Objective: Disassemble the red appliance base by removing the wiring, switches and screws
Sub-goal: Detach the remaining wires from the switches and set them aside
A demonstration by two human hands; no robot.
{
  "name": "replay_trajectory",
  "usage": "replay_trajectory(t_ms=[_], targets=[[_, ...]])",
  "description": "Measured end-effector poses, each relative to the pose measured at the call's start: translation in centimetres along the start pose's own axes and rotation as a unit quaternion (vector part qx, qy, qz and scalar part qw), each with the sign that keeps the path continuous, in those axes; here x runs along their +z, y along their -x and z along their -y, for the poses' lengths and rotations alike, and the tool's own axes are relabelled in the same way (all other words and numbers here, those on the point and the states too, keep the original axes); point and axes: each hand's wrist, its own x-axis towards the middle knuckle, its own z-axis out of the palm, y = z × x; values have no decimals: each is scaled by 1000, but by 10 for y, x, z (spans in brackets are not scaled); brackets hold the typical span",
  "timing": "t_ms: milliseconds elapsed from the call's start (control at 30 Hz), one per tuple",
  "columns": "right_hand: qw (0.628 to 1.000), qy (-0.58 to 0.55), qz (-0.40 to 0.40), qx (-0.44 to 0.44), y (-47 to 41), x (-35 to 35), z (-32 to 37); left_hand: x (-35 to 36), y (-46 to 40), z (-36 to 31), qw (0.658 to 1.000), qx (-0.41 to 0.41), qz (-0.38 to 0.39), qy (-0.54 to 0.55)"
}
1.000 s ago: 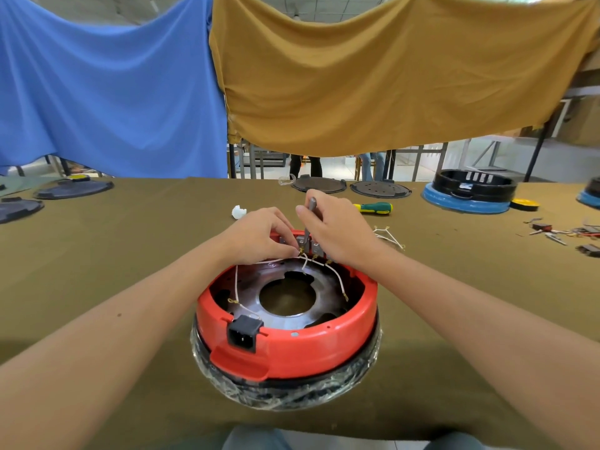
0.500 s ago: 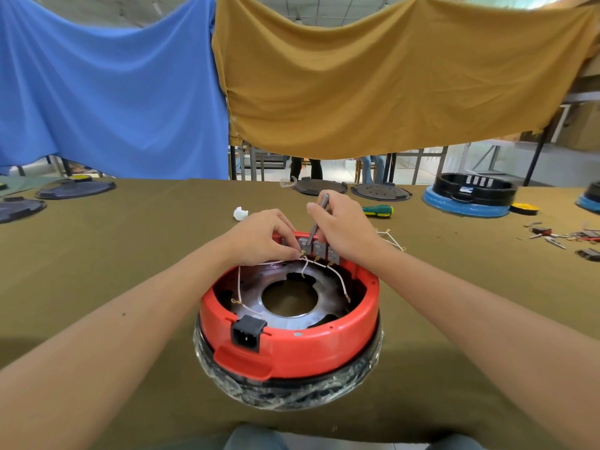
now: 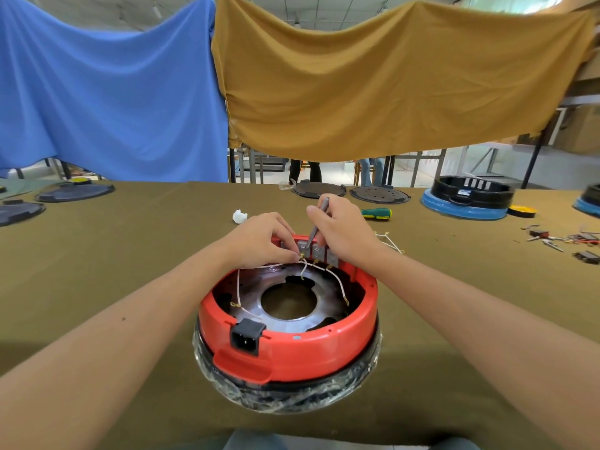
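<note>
Head view: red appliance base (image 3: 289,349) on counter (image 3: 130,254); left hand (image 3: 259,241) fingers pinching white wire (image 3: 279,263) near switches (image 3: 319,251); right hand (image 3: 344,232) gripping thin metal tool (image 3: 316,224).

Left hand (image 3: 259,241) pinched, right hand (image 3: 344,232) fisted, forearms converging

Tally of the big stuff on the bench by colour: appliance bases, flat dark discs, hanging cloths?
Red base: 1
Blue-rimmed bases: 2, the second cut off by the frame edge
Flat dark discs: 4
Blue cloth: 1
Mustard cloth: 1
Total: 9
</note>
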Motion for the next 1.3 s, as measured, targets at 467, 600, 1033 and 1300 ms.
replay_trajectory(t_ms=[467,600,1033,1300], targets=[[993,96,33,-64,5,3,2,1,-1,1,1000,-2,-2,5],[993,87,22,-74,7,3,7,1,0,0,1000,-5,-2,8],[999,26,2,-39,5,-1,3,0,0,1,1000,-7,-2,7],[999,-36,10,34,-5,-1,-5,1,-1,2,1000,-3,3,4]])
